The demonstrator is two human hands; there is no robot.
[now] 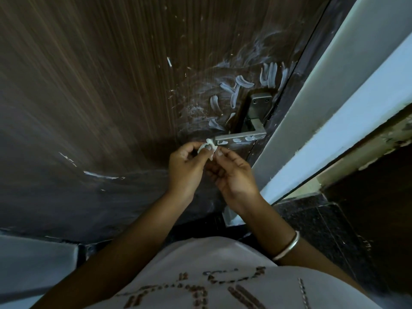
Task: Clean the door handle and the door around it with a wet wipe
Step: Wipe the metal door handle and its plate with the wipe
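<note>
A dark brown wooden door (111, 85) fills most of the view, smeared with white streaks (240, 85) around its metal lever handle (240, 136). White dabs also sit on the lever. Just below the lever's free end, my left hand (185, 166) and my right hand (234, 175) together pinch a small crumpled white wet wipe (208, 148) between their fingertips. The wipe is close to the lever tip; whether it touches is unclear.
The metal backplate (259, 108) stands above the lever. A pale blue door frame (323, 130) runs diagonally at the right, with dark tiled floor (312, 219) below it. A bangle (287, 246) is on my right wrist.
</note>
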